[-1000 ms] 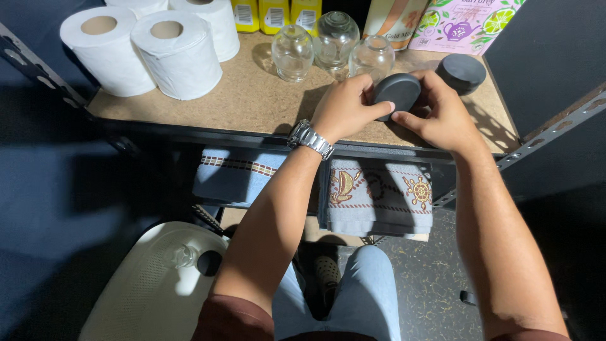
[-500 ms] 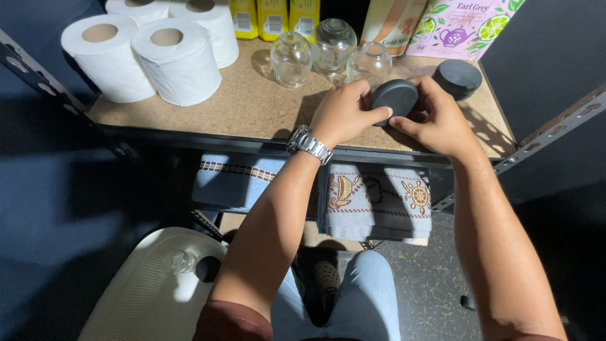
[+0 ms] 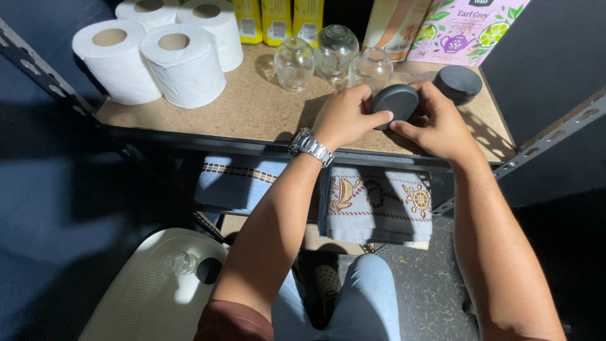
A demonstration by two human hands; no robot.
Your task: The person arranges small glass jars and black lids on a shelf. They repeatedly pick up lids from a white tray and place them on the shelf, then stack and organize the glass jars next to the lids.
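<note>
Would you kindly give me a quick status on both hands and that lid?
Left hand and right hand both grip dark round lid. Lid tilted above shelf. Glass jars close behind.

A single camera, worn on the person's head, is looking steeply down and slightly forward. It is sitting close above the shelf board (image 3: pixel 252 107), so both forearms are running up from the bottom edge toward the left hand (image 3: pixel 344 117) and right hand (image 3: pixel 435 123) near frame centre. The shelf's back row is filling the top edge (partly cropped), while the person's own knees and the floor are showing at the bottom. No second view is sharing the scene.
</note>
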